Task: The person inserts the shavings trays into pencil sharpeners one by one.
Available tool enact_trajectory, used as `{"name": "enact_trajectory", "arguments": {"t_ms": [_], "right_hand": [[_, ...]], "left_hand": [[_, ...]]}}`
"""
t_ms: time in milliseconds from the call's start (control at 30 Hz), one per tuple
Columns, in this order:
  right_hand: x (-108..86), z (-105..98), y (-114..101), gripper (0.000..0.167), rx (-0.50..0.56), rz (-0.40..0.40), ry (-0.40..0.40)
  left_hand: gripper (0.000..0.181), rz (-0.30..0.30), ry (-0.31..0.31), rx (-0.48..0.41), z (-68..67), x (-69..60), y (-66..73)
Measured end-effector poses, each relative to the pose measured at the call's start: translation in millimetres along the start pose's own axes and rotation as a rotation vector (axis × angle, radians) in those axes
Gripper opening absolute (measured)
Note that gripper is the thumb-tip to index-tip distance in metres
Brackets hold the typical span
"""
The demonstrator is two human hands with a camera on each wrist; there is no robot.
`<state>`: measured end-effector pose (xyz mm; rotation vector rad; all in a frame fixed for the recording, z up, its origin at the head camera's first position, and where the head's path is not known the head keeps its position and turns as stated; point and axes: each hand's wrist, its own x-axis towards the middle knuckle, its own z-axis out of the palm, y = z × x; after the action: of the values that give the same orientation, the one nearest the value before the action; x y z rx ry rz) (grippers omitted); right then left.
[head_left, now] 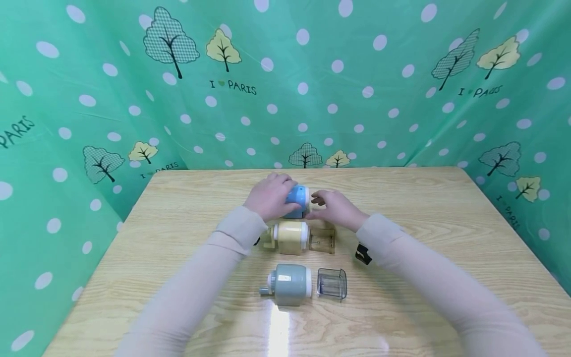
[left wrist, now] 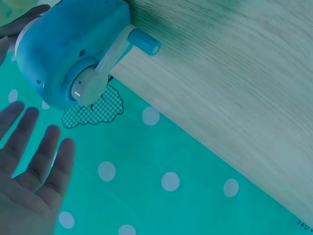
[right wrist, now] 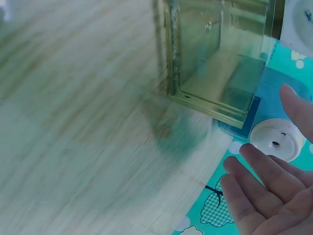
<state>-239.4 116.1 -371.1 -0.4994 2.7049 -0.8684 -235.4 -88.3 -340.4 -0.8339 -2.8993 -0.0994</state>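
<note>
A blue crank pencil sharpener (head_left: 297, 199) with a white round end stands at the back of the table. My left hand (head_left: 272, 196) is at its left side, partly over it. The left wrist view shows the left fingers straight and spread beside the sharpener (left wrist: 78, 44), with its crank facing the camera. Off the white end, my right hand (head_left: 335, 207) holds nothing. Its fingers and thumb stand apart in the right wrist view. In front is a cream pencil sharpener (head_left: 292, 237), with a clear yellowish shavings drawer (head_left: 322, 241) out at its right.
Nearer the front stands a grey-blue pencil sharpener (head_left: 292, 283), its clear shavings drawer (head_left: 332, 284) out to the right. A small black object (head_left: 363, 254) shows by the right sleeve. A green dotted curtain (head_left: 303, 89) hangs behind the wooden table (head_left: 428, 208).
</note>
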Motion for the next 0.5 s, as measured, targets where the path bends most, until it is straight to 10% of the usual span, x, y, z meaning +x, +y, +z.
{"name": "enact_trajectory", "arguments": {"t_ms": [500], "right_hand": [[-23.3,-1,4,0.065,0.014,-0.066,0.02]], "left_hand": [[0.05,0.103,0.078,-0.03,-11.0,-16.4,4.7]]}}
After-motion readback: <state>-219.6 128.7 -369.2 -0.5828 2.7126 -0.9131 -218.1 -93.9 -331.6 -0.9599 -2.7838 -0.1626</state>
